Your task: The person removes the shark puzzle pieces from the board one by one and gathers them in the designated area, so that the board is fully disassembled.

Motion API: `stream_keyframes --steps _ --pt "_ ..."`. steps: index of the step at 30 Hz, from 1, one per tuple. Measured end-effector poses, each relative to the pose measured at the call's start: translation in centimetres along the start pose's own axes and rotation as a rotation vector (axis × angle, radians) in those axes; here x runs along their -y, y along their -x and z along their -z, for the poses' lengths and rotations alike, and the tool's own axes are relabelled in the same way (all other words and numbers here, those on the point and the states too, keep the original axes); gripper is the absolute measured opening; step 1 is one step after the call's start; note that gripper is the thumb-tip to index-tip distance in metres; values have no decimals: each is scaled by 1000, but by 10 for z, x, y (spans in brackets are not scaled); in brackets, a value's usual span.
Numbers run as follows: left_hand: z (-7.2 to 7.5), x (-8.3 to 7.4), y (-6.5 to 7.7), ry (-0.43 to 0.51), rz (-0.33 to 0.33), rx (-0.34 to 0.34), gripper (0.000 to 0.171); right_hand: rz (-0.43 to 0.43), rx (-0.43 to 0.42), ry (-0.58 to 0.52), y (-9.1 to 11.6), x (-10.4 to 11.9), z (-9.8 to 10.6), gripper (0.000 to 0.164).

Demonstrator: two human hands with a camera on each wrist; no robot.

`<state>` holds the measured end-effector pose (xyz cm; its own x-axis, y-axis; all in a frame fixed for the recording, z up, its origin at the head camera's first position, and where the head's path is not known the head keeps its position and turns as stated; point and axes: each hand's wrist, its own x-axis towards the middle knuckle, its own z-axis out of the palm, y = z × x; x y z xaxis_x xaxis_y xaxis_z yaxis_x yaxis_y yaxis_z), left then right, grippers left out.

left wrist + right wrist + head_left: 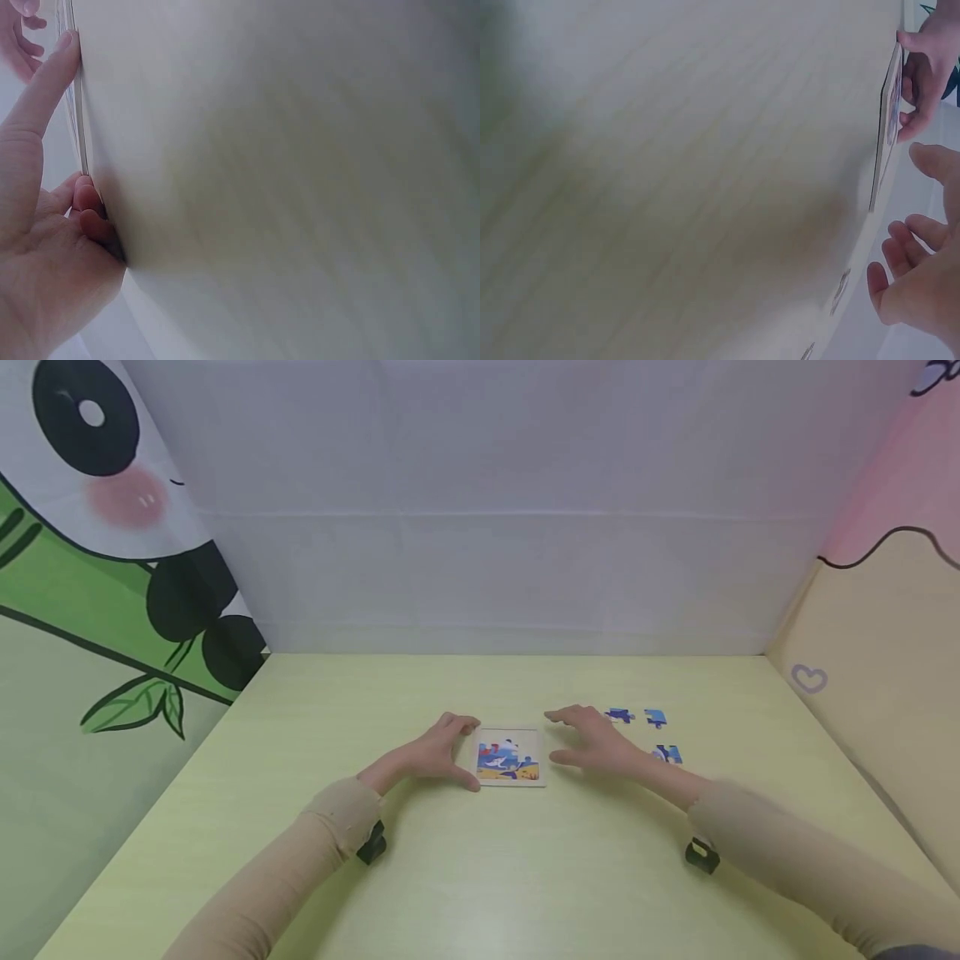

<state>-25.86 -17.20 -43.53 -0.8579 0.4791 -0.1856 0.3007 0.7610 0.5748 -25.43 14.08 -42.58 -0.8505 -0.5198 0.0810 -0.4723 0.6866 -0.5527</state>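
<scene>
A small square jigsaw puzzle (542,758) with a pale frame lies flat on the table, its blue, white and sandy picture partly filled in. My left hand (433,750) holds its left side, thumb at the near corner and index finger at the far corner. In the left wrist view, the left thumb (46,90) rests along the frame's edge. To the puzzle's right, my right hand (596,739) is held apart from it with fingers spread and nothing in them. The right wrist view also has the right hand (926,289) beside the board.
Beyond the right hand lie loose puzzle pieces: a dark blue one (619,715), a blue one (656,718) and one (671,754) partly behind the right wrist. The pale table (480,877) ends at a white back wall (480,568), with printed side panels.
</scene>
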Motion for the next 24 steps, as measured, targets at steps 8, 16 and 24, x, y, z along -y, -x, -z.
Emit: stream_keyframes --steps 8,16,24 --pt "0 3 -1 -7 -13 -5 107 31 52 52 -20 21 -27 67" --pt "1 2 0 -11 -20 2 107 11 79 108 -26 37 -39 57" --pt "3 -1 2 -3 -17 8 105 -37 171 11 -33 51 -32 56"
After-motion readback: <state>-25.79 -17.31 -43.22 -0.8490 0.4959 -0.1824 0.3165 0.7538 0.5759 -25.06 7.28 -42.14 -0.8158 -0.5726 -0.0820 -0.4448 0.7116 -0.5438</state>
